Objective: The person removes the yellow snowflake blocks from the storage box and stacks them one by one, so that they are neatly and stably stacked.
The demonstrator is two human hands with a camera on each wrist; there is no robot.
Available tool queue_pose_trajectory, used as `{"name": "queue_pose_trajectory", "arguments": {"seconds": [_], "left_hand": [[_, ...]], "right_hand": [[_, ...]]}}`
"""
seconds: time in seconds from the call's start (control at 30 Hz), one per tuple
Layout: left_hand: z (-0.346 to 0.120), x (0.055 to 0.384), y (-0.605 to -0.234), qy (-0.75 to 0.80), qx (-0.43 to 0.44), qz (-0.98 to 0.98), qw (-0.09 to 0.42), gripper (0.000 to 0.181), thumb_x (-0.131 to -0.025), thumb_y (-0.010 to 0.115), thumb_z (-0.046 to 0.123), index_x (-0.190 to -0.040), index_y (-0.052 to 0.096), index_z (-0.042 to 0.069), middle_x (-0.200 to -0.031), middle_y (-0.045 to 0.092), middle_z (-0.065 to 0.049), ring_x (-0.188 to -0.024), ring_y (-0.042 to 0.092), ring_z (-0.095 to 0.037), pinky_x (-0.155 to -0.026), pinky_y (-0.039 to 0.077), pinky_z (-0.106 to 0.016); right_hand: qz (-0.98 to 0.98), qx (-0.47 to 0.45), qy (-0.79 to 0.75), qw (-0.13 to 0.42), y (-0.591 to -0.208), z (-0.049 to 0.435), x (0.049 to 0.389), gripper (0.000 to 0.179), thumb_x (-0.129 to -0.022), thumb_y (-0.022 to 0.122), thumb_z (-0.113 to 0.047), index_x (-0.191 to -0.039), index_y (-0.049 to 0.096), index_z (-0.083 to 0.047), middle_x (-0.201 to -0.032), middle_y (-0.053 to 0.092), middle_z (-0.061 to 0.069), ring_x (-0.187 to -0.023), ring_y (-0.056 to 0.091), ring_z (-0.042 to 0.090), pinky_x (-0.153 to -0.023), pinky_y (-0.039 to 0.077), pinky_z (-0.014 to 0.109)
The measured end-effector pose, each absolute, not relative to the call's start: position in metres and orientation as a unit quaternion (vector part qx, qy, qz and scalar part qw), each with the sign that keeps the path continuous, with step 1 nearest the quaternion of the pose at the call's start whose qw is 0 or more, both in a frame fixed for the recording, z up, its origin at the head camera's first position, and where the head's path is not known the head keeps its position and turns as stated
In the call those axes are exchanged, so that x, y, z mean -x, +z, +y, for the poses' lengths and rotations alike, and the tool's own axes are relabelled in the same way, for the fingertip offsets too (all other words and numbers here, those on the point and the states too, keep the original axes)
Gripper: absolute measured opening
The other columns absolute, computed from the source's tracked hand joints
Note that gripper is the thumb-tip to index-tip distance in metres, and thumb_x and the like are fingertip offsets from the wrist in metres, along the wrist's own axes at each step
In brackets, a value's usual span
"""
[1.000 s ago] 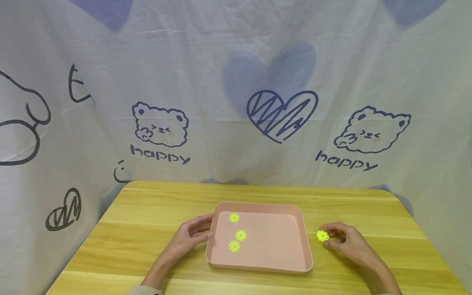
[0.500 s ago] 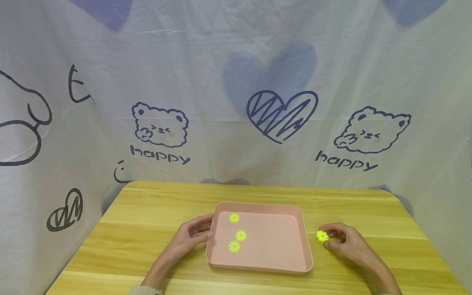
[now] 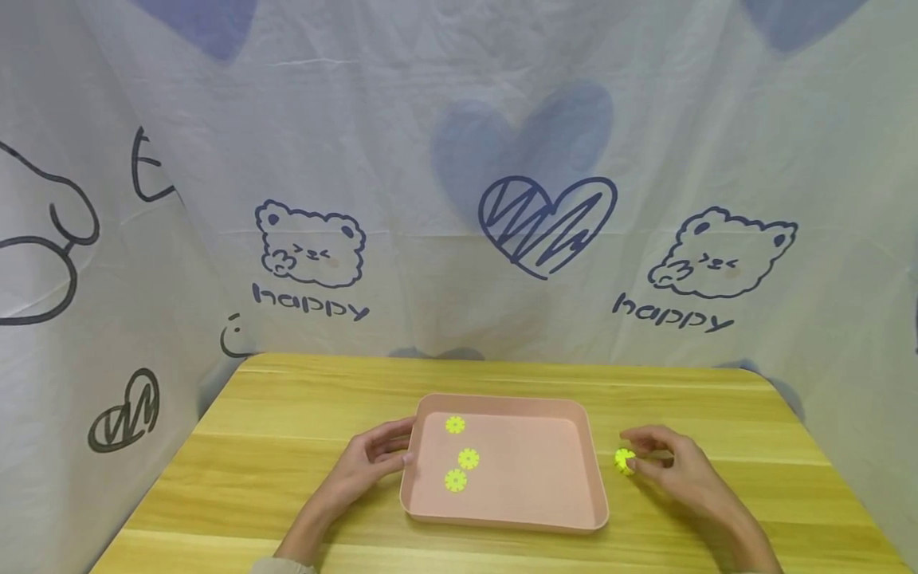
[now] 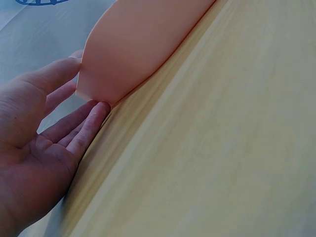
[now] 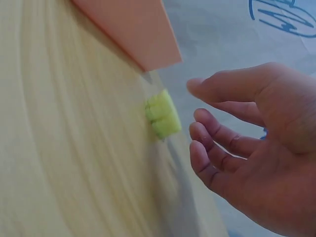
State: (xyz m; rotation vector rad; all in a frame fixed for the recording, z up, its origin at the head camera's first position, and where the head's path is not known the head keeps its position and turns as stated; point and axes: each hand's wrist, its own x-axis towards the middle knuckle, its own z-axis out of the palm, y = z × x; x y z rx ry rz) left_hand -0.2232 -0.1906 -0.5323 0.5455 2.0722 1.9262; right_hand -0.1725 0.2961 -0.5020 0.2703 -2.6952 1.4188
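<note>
A pink rectangular tray [image 3: 534,470] sits in the middle of the table. Three yellow-green notched interlocking discs [image 3: 455,480] lie flat in its left half. My left hand [image 3: 369,462] holds the tray's left side, thumb at the rim; in the left wrist view other fingers [image 4: 91,126] reach its lower edge. Right of the tray stands a small stack of the same yellow discs [image 5: 164,116], on the table. My right hand [image 3: 674,466] is beside it, thumb and fingers parted; the right wrist view shows a gap between fingertips and stack.
The wooden table [image 3: 323,383] has light yellow grain. Behind it and at the sides hangs a pale cloth [image 3: 430,319] printed with hearts and bears. The tray's raised wall lies between the disc stack and the discs inside.
My right hand has let go of the disc stack, its fingers spreading apart and drawing back slightly. The left hand and tray have stayed put.
</note>
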Motion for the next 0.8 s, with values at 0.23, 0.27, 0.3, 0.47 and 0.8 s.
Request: {"name": "queue_pose_trajectory", "arguments": {"seconds": [0.23, 0.27, 0.3, 0.47, 0.8], "left_hand": [[-0.190, 0.222, -0.531, 0.666, -0.168, 0.715, 0.135, 0.059, -0.096, 0.073, 0.007, -0.151, 0.050, 0.004, -0.154, 0.049, -0.015, -0.135, 0.052, -0.037, -0.105, 0.052, -0.030], [-0.190, 0.222, -0.531, 0.665, -0.169, 0.715, 0.135, 0.059, -0.096, 0.072, 0.007, -0.151, 0.049, 0.004, -0.154, 0.049, -0.015, -0.135, 0.052, -0.037, -0.105, 0.052, -0.030], [-0.190, 0.222, -0.531, 0.664, -0.170, 0.715, 0.134, 0.059, -0.096, 0.072, 0.007, -0.151, 0.049, 0.004, -0.154, 0.049, -0.015, -0.135, 0.052, -0.038, -0.105, 0.052, -0.029], [-0.190, 0.222, -0.531, 0.666, -0.171, 0.714, 0.136, 0.060, -0.097, 0.072, 0.007, -0.152, 0.048, 0.004, -0.154, 0.049, -0.016, -0.135, 0.052, -0.038, -0.105, 0.052, -0.029], [-0.190, 0.222, -0.532, 0.666, -0.170, 0.714, 0.135, 0.060, -0.096, 0.072, 0.007, -0.151, 0.048, 0.004, -0.155, 0.048, -0.016, -0.135, 0.052, -0.038, -0.106, 0.052, -0.029]], "right_hand": [[-0.878, -0.104, 0.460, 0.089, -0.490, 0.284, 0.171, 0.032, -0.091, 0.078, -0.005, -0.121, 0.070, -0.001, -0.108, 0.070, 0.013, -0.092, 0.061, 0.006, -0.077, 0.061, 0.023], [-0.875, -0.107, 0.461, 0.097, -0.489, 0.282, 0.171, 0.032, -0.090, 0.078, -0.004, -0.121, 0.070, -0.001, -0.107, 0.070, 0.014, -0.091, 0.062, 0.006, -0.077, 0.061, 0.023], [-0.873, -0.110, 0.463, 0.105, -0.488, 0.279, 0.170, 0.032, -0.090, 0.078, -0.003, -0.121, 0.070, -0.001, -0.107, 0.070, 0.014, -0.091, 0.062, 0.006, -0.077, 0.061, 0.023], [-0.858, -0.136, 0.478, 0.131, -0.483, 0.267, 0.169, 0.032, -0.089, 0.077, 0.003, -0.120, 0.069, 0.001, -0.106, 0.069, 0.018, -0.090, 0.065, 0.008, -0.074, 0.062, 0.023], [-0.840, -0.178, 0.491, 0.147, -0.478, 0.244, 0.166, 0.035, -0.088, 0.077, 0.006, -0.121, 0.068, -0.002, -0.105, 0.068, 0.013, -0.091, 0.066, 0.017, -0.073, 0.063, 0.026]]}}
